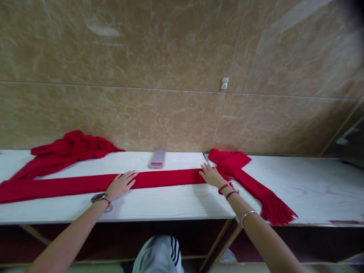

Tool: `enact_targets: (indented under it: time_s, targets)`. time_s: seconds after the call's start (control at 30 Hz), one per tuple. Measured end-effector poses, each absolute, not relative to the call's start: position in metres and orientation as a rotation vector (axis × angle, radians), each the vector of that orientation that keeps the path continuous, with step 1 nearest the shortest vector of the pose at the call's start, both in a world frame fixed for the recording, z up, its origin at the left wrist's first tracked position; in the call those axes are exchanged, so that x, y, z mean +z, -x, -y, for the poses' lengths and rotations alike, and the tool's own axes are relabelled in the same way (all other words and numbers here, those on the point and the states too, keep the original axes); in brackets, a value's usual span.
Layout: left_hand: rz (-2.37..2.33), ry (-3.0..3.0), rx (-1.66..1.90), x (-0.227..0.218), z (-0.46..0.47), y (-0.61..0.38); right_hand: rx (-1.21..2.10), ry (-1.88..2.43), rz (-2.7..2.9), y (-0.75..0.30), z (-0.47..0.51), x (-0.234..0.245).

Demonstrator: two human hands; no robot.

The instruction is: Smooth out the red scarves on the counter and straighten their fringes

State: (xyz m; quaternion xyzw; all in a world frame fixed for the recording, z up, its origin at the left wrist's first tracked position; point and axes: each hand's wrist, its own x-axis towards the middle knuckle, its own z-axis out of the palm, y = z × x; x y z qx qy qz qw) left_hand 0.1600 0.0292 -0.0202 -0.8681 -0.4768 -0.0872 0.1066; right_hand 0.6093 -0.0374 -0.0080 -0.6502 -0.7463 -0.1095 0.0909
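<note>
Two flat hands on a long red cloth.
The red cloth (167, 179) lies along the white tabletop (176, 204); the left hand (121, 185) and right hand (211, 176) rest on it, fingers extended and gripping nothing. A fringed red scarf (251, 187) lies beside the right hand, which hides whether the two pieces join.

Hands: two, left hand (121, 185) and right hand (212, 176). Red cloths: three, it seems: flat strip (170, 179), crumpled heap (74, 151), fringed piece (254, 186); strip and heap may join at left. Watch (98, 197): one. Blurred phone-like object (157, 159): one. Wall figurine (224, 83): one.
</note>
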Motion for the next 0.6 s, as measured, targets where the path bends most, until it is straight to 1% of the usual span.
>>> enact_targets:
  time_s: [0.1, 0.17, 0.23, 0.37, 0.47, 0.6]
  targets:
    - [1.441, 2.559, -0.275, -0.018, -0.027, -0.162, -0.216, 1.727, 2.345, -0.562, 0.027, 0.0]
    - [1.472, 2.557, -0.277, -0.016, -0.024, -0.164, -0.162, 1.586, 2.447, -0.537, 0.024, -0.003]
    - [1.49, 2.557, -0.284, -0.014, -0.021, -0.166, -0.13, 1.536, 2.471, -0.524, 0.024, -0.011]
    - [1.505, 2.563, -0.332, -0.013, -0.016, -0.168, -0.117, 1.503, 2.418, -0.524, 0.023, -0.025]
    - [1.487, 2.565, -0.399, -0.012, -0.012, -0.168, -0.107, 1.456, 2.392, -0.529, 0.025, -0.024]
    - [1.267, 2.623, -0.49, -0.005, -0.003, -0.17, -0.074, 1.306, 2.388, -0.532, 0.033, -0.016]
